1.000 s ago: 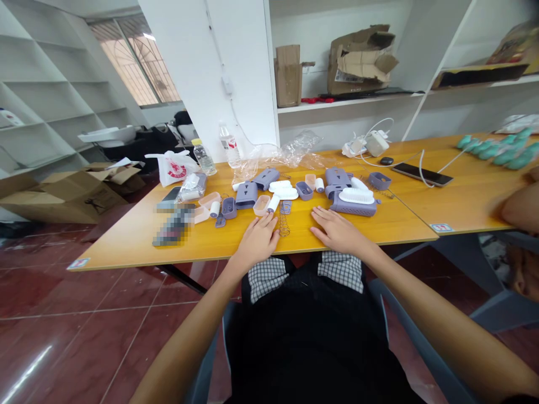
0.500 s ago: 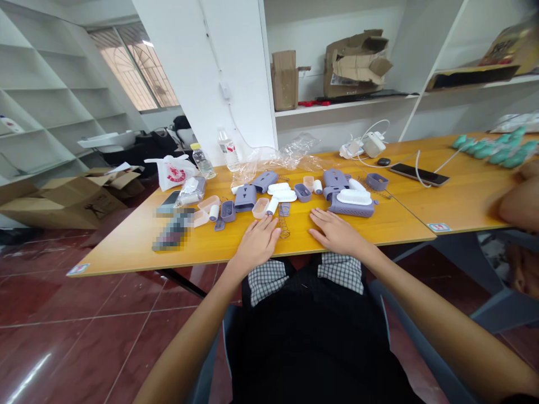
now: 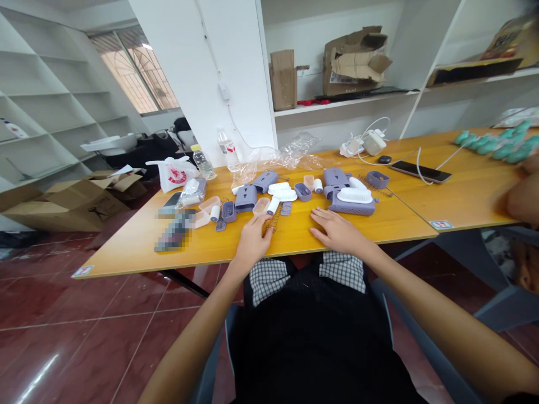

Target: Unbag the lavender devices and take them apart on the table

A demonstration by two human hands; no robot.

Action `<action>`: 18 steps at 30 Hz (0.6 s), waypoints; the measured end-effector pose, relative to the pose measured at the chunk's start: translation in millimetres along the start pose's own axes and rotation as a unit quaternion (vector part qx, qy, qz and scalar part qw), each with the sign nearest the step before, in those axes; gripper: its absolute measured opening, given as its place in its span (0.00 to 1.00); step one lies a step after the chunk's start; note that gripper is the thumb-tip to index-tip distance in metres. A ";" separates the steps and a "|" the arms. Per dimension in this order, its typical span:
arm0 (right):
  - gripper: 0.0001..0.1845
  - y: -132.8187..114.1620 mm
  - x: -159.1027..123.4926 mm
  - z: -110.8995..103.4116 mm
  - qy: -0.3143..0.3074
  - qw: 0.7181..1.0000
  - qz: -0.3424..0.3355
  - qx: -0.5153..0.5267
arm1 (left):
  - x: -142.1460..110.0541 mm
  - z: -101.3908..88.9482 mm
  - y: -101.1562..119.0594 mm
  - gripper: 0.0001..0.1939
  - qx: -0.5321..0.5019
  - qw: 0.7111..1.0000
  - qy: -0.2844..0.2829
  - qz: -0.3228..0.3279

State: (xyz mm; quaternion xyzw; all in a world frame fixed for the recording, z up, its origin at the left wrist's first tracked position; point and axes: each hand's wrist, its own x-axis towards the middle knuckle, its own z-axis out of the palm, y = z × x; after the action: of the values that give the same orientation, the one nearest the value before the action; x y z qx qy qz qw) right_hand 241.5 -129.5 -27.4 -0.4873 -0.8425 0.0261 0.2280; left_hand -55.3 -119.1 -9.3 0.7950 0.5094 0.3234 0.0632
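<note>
My left hand point(image 3: 252, 240) is at the table's near edge, its thumb and fingertips closed on a thin coiled spring point(image 3: 275, 220), which is tilted. Just beyond those fingertips lies a white roller point(image 3: 273, 206) with a dark end, beside a pale pink open case point(image 3: 261, 205). My right hand point(image 3: 337, 230) rests flat on the tabletop with fingers apart and nothing in it. Past it are a purple perforated housing point(image 3: 352, 207) and a white bristled brush piece point(image 3: 355, 195). A small purple flat part point(image 3: 286, 209) sits between the hands.
More purple shells point(image 3: 246, 198) and white brush pieces point(image 3: 285, 195) are spread over the table. Two bottles point(image 3: 203, 161), a plastic bag point(image 3: 172, 173) and clear wrapping point(image 3: 290, 157) stand or lie behind. On the right are a phone point(image 3: 421, 171), cables and another person's arm point(image 3: 522, 196).
My left hand has drawn its fingers in around the spring. The spring has shifted left and now leans. My right hand stays flat in place.
</note>
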 end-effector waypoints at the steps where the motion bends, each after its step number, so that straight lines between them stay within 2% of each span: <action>1: 0.27 -1.3 -0.9 -0.7 0.010 1.000 0.000 0.007 | -0.5 -0.6 0.2 0.14 -0.008 1.000 0.010 0.012; 3: 0.22 -4.0 -3.0 -3.3 0.051 0.998 0.004 0.026 | -2.7 -3.0 2.3 0.13 -0.020 0.998 0.022 0.047; 6: 0.16 -2.0 -6.6 -12.0 0.161 0.986 0.011 0.049 | -8.5 -7.7 6.8 0.15 -0.029 0.991 0.040 0.124; 9: 0.13 18.0 -10.4 -27.3 0.256 0.966 0.030 0.026 | -16.7 -8.9 13.6 0.14 -0.026 0.981 0.065 0.179; 11: 0.13 40.6 -14.0 -38.4 0.318 0.944 0.089 -0.011 | -21.7 -5.5 22.9 0.13 -0.030 0.977 0.057 0.202; 14: 0.20 74.1 -21.6 -48.4 0.323 0.930 0.171 -0.040 | -22.8 6.2 45.8 0.13 -0.063 0.966 -0.006 0.250; 18: 0.26 92.4 -30.4 -46.5 0.256 0.948 0.189 -0.017 | -3.6 27.9 72.9 0.13 -0.089 0.960 -0.086 0.251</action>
State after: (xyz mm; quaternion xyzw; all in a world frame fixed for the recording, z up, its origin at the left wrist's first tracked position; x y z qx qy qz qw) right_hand 348.1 -114.7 -21.3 -0.6316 -0.6485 -0.0709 0.4189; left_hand 15.9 -150.2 -1.5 0.9132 0.2554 0.3032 0.0940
